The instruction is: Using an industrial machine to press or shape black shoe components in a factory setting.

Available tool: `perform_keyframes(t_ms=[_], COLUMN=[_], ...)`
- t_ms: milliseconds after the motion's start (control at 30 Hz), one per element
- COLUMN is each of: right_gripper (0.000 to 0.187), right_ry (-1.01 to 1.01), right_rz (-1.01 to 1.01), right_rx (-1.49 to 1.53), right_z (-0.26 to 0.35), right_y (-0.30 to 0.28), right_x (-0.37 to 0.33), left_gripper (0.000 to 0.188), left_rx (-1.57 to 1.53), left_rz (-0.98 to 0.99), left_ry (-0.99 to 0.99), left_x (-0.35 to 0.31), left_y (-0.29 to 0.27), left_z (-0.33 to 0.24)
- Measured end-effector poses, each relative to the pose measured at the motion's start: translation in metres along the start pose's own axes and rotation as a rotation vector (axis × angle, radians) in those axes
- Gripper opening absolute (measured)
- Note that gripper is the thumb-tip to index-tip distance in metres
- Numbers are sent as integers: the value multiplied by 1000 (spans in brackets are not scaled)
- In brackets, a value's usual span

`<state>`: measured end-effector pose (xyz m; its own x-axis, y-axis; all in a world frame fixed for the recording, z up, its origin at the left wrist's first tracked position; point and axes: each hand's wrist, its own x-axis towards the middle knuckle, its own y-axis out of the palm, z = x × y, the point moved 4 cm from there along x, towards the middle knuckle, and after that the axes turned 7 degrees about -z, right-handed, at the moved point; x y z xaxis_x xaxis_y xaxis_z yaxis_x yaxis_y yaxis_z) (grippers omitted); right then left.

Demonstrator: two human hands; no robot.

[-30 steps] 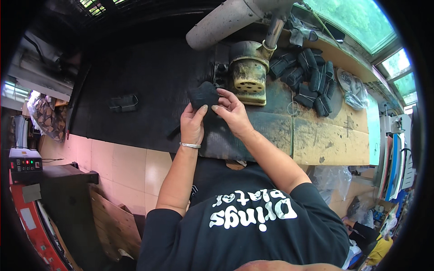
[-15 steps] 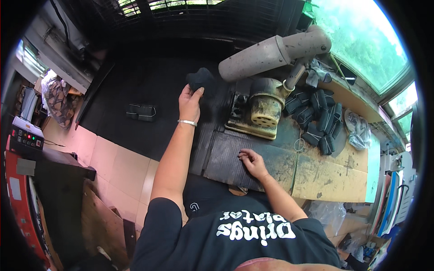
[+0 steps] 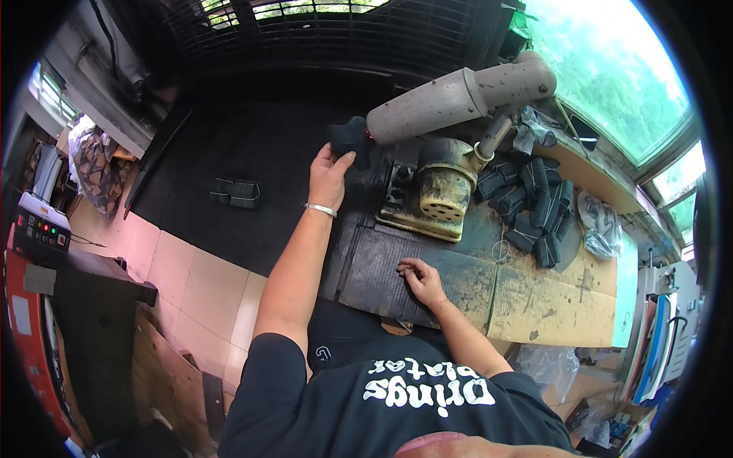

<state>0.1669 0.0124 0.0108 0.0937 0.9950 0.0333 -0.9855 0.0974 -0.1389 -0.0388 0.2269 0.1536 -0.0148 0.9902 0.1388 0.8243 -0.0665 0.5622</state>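
Now that black piece (image 3: 348, 134) is nearer grey nozzle (image 3: 427, 107), left hand (image 3: 330, 179) gripping it, right hand (image 3: 422, 282) empty, half-curled

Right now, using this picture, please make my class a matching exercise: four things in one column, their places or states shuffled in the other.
Things:
1. Left hand
2. Right hand
3. Heap of dark bundles
4. Lone dark bundle

Places or states:
A. To the right of the yellowish machine
B. Fingers loosely bent, nothing visible in them
C. On the black surface, left of both hands
D. Gripping a black piece

Pairs: 1-D, 2-B, 3-A, 4-C
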Motion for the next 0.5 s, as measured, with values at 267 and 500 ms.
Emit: perform_keyframes(t_ms=[267, 500], right_gripper=[24, 24], right_ry=[9, 1], right_rz=[9, 12], right_rx=[8, -4], right_z=[-4, 0], right_y=[0, 0], right_x=[-2, -1], left_gripper=[37, 33], left_rx=[-15, 30], left_rz=[52, 118], left_ry=[-20, -39], left_x=[-15, -26], left_y=[0, -1], left_z=[5, 2])
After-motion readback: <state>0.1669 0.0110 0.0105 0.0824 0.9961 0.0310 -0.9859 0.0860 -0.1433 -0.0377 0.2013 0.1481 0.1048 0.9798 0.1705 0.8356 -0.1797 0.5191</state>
